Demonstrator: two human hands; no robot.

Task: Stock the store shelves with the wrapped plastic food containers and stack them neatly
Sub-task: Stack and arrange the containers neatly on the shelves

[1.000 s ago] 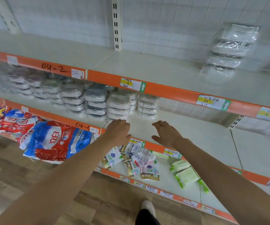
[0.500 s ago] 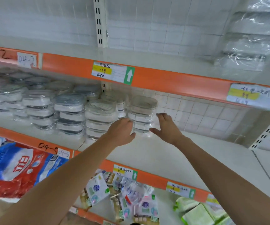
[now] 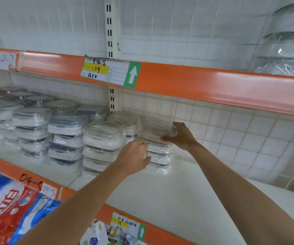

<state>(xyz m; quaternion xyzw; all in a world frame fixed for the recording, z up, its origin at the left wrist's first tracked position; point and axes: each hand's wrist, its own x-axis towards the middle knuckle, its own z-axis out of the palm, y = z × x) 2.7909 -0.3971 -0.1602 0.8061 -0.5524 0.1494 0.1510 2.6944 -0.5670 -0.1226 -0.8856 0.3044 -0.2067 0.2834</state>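
Note:
Several wrapped stacks of plastic food containers stand in rows on the middle shelf (image 3: 187,191). The rightmost stack (image 3: 158,152) is clear and white, wrapped in film. My left hand (image 3: 134,157) presses against its lower left front, fingers curled around the edge. My right hand (image 3: 179,136) rests on its upper right side, fingers spread over the top container. Just left of it stands another wrapped stack (image 3: 102,145). A further wrapped stack (image 3: 287,41) sits on the top shelf at the far right.
The orange rail (image 3: 195,82) of the upper shelf hangs low over the stacks, with a price label (image 3: 110,72). White shelf surface extends right of my hands to the tiled back wall. Red and blue bags (image 3: 10,209) and small packets (image 3: 96,236) lie on lower shelves.
Both hands have reached forward from the shelf's front edge to the rightmost stack and now grip its sides. The view has moved closer to the shelf.

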